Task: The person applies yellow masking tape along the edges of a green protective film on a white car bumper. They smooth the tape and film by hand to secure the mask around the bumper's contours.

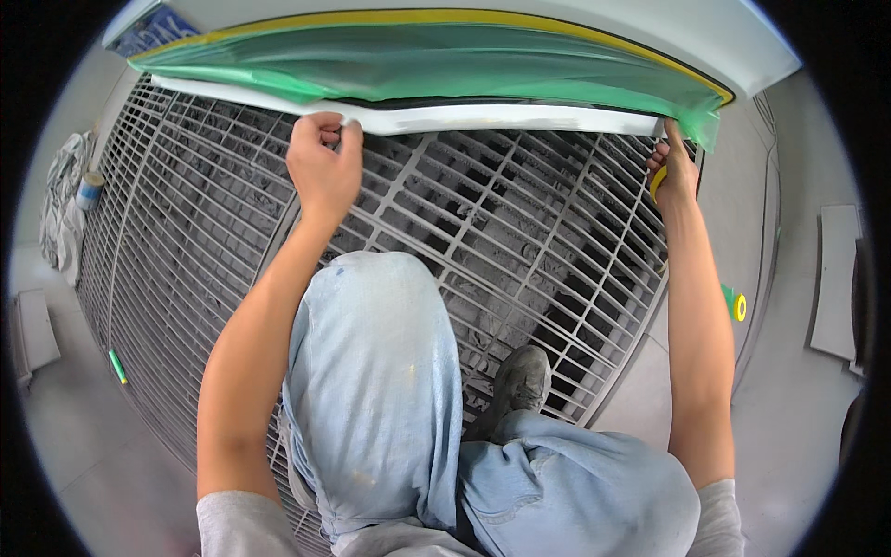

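Overhead, left hand [323,167] pinches the panel [483,119] edge at 11 o'clock; right hand [674,172] clenched at 1 o'clock; green film [418,65] looks light, floppy.

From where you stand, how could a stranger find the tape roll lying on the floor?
Start at the large metal floor grate. Go past its right edge to the smooth grey floor; the tape roll lies there beside the right forearm. It is a yellow-green ring, unlike the green marker left of the grate.

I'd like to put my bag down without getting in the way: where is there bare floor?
Bare floor lies left of the metal grate, around the green marker, and right of it beyond the tape roll. It is crowded by the white panel, where both hands work.
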### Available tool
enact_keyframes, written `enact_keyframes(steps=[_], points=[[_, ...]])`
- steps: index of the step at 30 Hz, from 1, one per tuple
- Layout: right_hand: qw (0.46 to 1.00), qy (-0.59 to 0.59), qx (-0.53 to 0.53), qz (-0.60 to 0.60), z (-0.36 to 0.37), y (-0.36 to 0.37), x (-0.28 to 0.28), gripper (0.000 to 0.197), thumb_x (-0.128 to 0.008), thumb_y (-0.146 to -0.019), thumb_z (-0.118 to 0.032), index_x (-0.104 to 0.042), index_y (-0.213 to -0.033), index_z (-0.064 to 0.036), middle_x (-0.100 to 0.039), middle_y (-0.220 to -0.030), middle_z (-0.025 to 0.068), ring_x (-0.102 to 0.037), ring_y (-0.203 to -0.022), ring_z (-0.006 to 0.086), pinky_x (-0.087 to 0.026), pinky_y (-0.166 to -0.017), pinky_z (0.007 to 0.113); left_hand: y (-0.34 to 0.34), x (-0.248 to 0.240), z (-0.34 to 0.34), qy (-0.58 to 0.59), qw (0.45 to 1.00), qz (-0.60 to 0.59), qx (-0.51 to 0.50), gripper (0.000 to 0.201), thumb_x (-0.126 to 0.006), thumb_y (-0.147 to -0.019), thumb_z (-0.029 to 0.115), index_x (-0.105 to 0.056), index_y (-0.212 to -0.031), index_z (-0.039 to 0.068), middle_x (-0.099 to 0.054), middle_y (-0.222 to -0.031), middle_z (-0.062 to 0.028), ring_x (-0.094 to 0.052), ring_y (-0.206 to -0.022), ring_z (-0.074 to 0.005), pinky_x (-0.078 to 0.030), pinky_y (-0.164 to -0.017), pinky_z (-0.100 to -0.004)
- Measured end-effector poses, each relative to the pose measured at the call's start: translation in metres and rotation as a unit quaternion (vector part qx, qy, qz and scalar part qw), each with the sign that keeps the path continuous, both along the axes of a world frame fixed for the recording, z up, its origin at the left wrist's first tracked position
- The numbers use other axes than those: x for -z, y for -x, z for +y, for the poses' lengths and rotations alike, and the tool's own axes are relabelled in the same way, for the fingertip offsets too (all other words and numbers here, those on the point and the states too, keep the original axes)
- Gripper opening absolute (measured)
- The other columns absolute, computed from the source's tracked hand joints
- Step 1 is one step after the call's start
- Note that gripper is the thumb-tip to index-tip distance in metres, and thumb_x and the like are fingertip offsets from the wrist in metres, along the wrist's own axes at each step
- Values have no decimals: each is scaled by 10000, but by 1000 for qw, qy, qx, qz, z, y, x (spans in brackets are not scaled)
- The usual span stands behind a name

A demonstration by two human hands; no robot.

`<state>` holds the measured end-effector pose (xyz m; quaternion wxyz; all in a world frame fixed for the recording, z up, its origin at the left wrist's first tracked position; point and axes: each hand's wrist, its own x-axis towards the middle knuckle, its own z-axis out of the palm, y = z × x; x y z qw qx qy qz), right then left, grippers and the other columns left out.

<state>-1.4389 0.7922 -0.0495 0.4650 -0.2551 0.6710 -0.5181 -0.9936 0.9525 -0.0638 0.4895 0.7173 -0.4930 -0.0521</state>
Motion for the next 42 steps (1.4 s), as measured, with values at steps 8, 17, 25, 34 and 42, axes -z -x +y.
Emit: enact_keyframes(steps=[8,17,25,34,42], points=[[944,212,-80,240,34,-57,15,296,-816,-917,-251,-657,-868,-8,-609,-737,7,-525,-613,104,-454,-590,254,-61,-8,-31,27,832,554,-4,188,-751,-933,132,-643,-1026,8,-617,-875,-40,-587,-717,-113,-452,-606,-249],[623,400,-189,645,56,-88,20,562,-746,-828,-123,-610,-1367,-41,-606,-1252,297,-545,-1180,446,-418,-1025,538,-81,6,-30,24,816,567,113,123,-696,-1020,152,-632,-976,56,-572,-833,17,-560,-748,-91,-480,-669,-247],[562,337,-212,725,52,-86,18,647,-713,-837,-174,-554,-1458,-92,-546,-1390,280,-485,-1269,474,-391,-1080,569,-72,15,-27,13,912,408,37,240,-716,-1007,241,-690,-1017,3,-610,-885,-10,-586,-812,-102,-477,-766,-277],[558,340,-226,723,55,-83,16,673,-728,-845,-208,-535,-1477,-80,-529,-1412,297,-495,-1276,484,-396,-1087,586,-63,13,-23,-34,935,349,50,285,-779,-960,275,-723,-1002,-1,-648,-892,-7,-550,-803,-100,-467,-802,-295],[567,290,-244,731,65,-91,0,705,-718,-864,-192,-485,-1517,-68,-508,-1451,336,-504,-1302,494,-414,-1093,569,-60,14,-27,-43,925,369,-76,316,-840,-888,288,-754,-978,-2,-703,-906,-62,-620,-852,-145,-505,-835,-326]])
